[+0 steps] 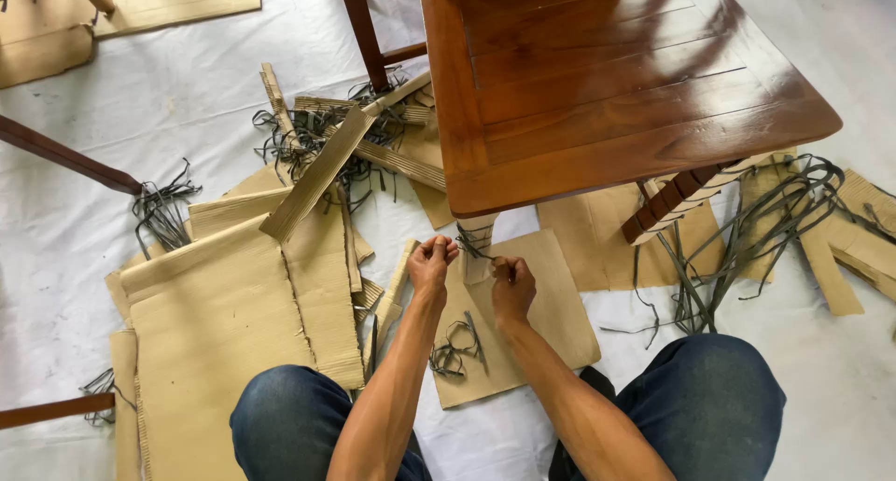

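Note:
A glossy brown wooden table (607, 80) stands in front of me. Its near leg (476, 234) is wrapped in cardboard. My left hand (431, 262) pinches a dark plastic strap (474, 248) that runs around that wrapped leg. My right hand (511, 285) is closed on the strap's other end, just right of the leg's foot. Both hands sit close together under the table's near corner. Below them a flat cardboard sheet (551, 322) lies on the white floor cover, with a loose coil of strap (455, 348) on it.
Large cardboard sheets (224, 322) pile up at my left knee. Tangled straps (308, 131) and cardboard strips lie behind them. More straps (756, 229) and cardboard lie right of the table. A second wrapped leg (677, 201) shows at right. Dark wooden rails (65, 156) cross the left edge.

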